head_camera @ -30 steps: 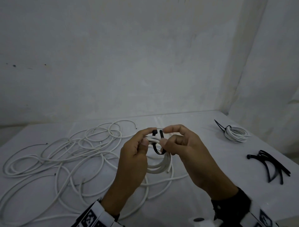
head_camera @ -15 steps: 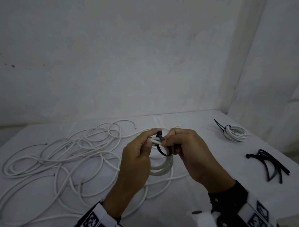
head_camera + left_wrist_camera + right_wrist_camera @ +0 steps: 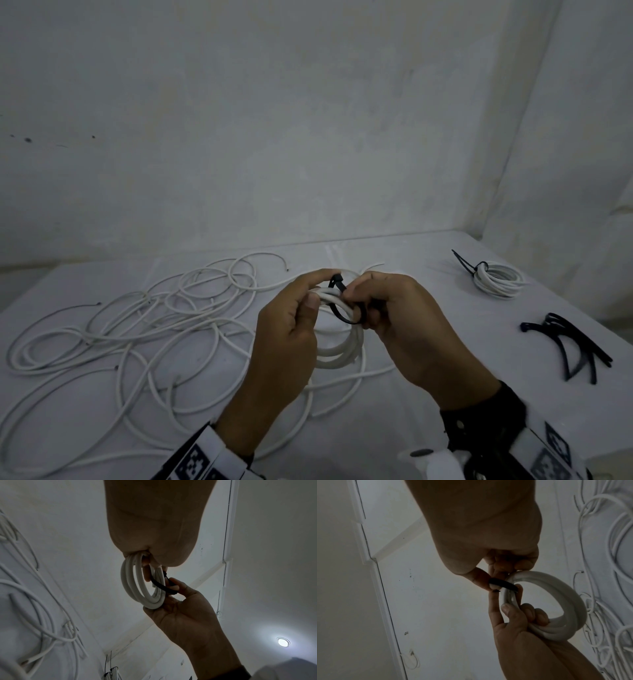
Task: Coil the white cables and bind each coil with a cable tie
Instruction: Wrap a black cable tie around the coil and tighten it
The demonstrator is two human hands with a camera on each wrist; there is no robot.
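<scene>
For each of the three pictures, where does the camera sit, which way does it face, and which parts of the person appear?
Head: looks forward and down at the table; both hands visible.
Left wrist: looks up along the left hand holding the coil; right hand opposite.
Right wrist: looks up along the right hand; left hand opposite.
Shared: coil and black cable tie.

Head view downward; 2 close, upward wrist views, shared coil.
</scene>
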